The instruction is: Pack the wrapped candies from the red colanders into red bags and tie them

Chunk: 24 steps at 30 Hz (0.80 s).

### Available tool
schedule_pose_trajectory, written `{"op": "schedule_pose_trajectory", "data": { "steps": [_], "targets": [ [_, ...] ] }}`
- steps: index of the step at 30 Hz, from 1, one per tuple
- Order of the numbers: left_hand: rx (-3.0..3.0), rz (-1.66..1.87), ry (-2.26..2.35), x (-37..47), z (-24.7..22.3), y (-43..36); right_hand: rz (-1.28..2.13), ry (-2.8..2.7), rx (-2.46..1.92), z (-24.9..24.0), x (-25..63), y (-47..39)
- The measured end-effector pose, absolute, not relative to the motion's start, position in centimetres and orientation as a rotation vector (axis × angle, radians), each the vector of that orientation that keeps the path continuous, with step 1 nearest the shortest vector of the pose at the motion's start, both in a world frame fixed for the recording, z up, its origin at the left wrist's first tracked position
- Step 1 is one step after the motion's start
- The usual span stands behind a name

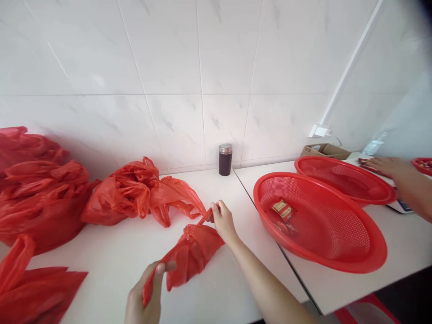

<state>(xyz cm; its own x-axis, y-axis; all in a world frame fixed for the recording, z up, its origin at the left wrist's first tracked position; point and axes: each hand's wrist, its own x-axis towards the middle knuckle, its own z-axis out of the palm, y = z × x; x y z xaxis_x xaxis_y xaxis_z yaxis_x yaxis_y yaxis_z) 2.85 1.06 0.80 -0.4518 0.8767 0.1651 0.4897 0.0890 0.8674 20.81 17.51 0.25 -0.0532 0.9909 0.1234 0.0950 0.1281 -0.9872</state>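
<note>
A small red plastic bag [195, 252] rests on the white table, its neck twisted or knotted at the top. My left hand [148, 290] grips one stretched end of it at the lower left, thumb on top. The other end is pinched in my right hand [221, 220], above and to the right of the bag. Just behind, a bunched red bag [124, 193] trails loose handles that reach close to my right fingers.
Filled red bags [40, 202] crowd the left, with another red bag [43, 292] nearer. A dark jar [225, 161] stands by the wall. Right are two red baskets [357, 225], the nearer holding small packets [282, 209], a cardboard box [326, 150], and another person's hand [386, 166].
</note>
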Motion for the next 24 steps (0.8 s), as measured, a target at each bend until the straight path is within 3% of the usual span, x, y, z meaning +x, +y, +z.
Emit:
{"op": "schedule_pose_trajectory", "data": {
  "steps": [4,7,18,24],
  "targets": [
    [1.282,1.603,1.943,4.8,-0.2,3.2,0.807,-1.637,-1.289,0.2,19.1,14.7],
    [1.345,1.629,1.911,5.5,-1.0,5.3,0.567,-1.886,-1.4,-0.6,17.9,13.0],
    [1.463,1.224,1.852,3.5,-2.0,7.8,0.475,-2.039,-1.582,-2.4,20.8,17.2],
    [1.602,0.906,2.054,2.6,-3.1,11.1,0.393,-2.092,-1.693,-3.6,21.1,19.1]
  ]
}}
